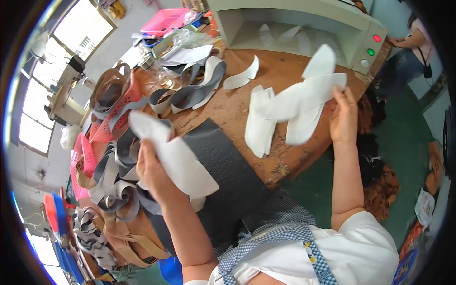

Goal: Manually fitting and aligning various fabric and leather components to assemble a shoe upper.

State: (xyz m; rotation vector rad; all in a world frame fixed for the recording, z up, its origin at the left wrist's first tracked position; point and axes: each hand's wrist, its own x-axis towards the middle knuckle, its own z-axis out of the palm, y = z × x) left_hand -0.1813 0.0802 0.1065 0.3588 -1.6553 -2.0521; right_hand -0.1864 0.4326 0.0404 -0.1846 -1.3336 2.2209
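Note:
My left hand is closed on a white curved cut piece, with the edge of another pale piece showing under it. These are held over a black perforated mat on the table's near side. My right hand pinches the end of a second white cut piece, slightly blurred. Beneath that piece lie two small stacks of white pieces, a left stack and a right stack. One more white piece reaches up toward the machine's opening.
A pale machine with red and green buttons stands at the back, several white pieces inside its opening. Grey strips and pink baskets crowd the left. A single white strip lies mid-table. Another person is at far right.

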